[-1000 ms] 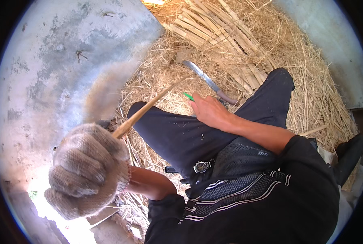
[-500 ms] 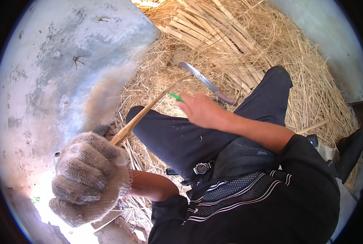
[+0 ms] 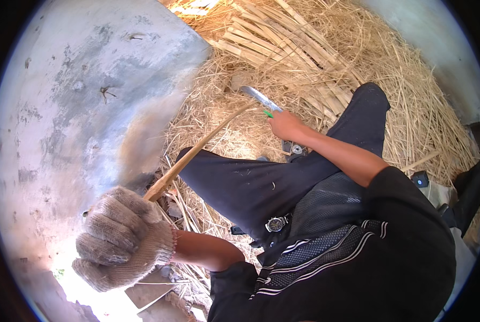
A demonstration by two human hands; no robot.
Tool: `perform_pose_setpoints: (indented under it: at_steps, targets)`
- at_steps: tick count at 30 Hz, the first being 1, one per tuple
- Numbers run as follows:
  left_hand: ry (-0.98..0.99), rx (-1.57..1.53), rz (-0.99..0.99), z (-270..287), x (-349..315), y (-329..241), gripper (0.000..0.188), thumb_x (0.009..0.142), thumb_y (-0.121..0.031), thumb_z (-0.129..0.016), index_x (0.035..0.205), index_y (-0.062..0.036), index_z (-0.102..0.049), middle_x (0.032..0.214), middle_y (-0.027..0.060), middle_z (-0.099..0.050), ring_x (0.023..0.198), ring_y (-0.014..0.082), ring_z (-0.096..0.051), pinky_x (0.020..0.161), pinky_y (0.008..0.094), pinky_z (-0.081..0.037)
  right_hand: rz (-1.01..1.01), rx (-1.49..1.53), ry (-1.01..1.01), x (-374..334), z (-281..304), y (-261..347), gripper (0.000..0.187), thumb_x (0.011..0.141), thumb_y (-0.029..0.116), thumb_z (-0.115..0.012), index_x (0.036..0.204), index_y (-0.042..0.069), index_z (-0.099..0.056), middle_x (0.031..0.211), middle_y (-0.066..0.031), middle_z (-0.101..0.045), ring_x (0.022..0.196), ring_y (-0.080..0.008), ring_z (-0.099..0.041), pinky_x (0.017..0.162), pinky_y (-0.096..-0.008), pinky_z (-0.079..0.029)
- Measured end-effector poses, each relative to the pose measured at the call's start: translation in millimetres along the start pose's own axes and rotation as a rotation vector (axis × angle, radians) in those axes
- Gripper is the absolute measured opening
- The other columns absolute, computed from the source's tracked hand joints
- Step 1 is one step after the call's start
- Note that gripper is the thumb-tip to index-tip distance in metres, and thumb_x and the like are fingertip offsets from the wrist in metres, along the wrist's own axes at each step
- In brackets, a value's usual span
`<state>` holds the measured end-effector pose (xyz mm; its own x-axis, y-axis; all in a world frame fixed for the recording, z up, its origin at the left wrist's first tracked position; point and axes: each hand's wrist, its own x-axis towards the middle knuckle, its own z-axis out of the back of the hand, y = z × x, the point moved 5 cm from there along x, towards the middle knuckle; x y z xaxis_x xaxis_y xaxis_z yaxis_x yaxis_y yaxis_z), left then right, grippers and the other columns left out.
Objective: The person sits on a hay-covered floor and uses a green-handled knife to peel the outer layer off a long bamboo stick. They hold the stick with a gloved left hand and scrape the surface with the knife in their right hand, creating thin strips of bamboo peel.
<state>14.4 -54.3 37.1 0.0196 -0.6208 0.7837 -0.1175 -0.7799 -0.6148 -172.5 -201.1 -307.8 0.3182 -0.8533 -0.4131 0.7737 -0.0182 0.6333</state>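
Note:
My left hand (image 3: 124, 236), in a grey knitted glove, is closed round the thick end of a long pale bamboo strip (image 3: 194, 152). The strip slants up and away, its thin tip close to my right hand. My bare right hand (image 3: 286, 125) has its fingers closed on a small green object (image 3: 268, 114), of which only the end shows. Just beyond that hand lies a large knife (image 3: 261, 97), its blade in sight. Its handle is hidden behind my hand, and I cannot tell whether the two touch.
Split bamboo strips (image 3: 283, 40) lie piled on straw-like shavings (image 3: 412, 102) at the far side. A pale worn wall (image 3: 73, 107) rises on the left. My dark-trousered legs (image 3: 234, 185) are bent before me. A wristwatch (image 3: 275, 224) sits at my lap.
My right hand has moved right and away with the green object, over the knife's handle. The left hand has shifted slightly nearer and right, still gripping the strip.

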Motion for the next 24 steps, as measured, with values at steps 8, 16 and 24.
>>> perform_pose_setpoints:
  at_steps: [8,16,24]
  targets:
    - [0.173,-0.023,0.006,0.2,-8.2,-9.5,0.047,0.091,-0.040,-0.037,0.051,-0.0173,-0.046,0.043,-0.0005,-0.044,0.033,0.0125,-0.042,0.033,0.0290,-0.044,0.786,0.336,-0.068,-194.8,63.1,161.7,0.027,0.098,0.028,-0.052,0.099,0.001,-0.052,0.057,-0.0219,-0.055,0.054,-0.0435,-0.058,0.050,-0.0500,-0.045]
    - [0.182,-0.011,0.069,-19.6,-3.0,-2.7,0.044,0.088,-0.037,-0.039,0.048,-0.0202,-0.041,0.041,-0.0021,-0.041,0.033,0.0118,-0.041,0.031,0.0289,-0.043,0.642,0.224,-0.161,-183.6,58.5,150.0,0.031,0.099,0.029,-0.049,0.099,-0.001,-0.051,0.054,-0.0218,-0.057,0.053,-0.0437,-0.061,0.048,-0.0486,-0.051]
    - [0.298,-0.287,-0.006,-8.7,-3.9,2.2,0.046,0.091,-0.041,-0.039,0.049,-0.0211,-0.038,0.040,-0.0036,-0.037,0.031,0.0111,-0.037,0.028,0.0271,-0.037,0.502,0.231,-0.259,-141.3,41.2,110.3,0.033,0.098,0.028,-0.050,0.098,-0.004,-0.054,0.062,-0.0278,-0.057,0.062,-0.0461,-0.060,0.052,-0.0501,-0.047]
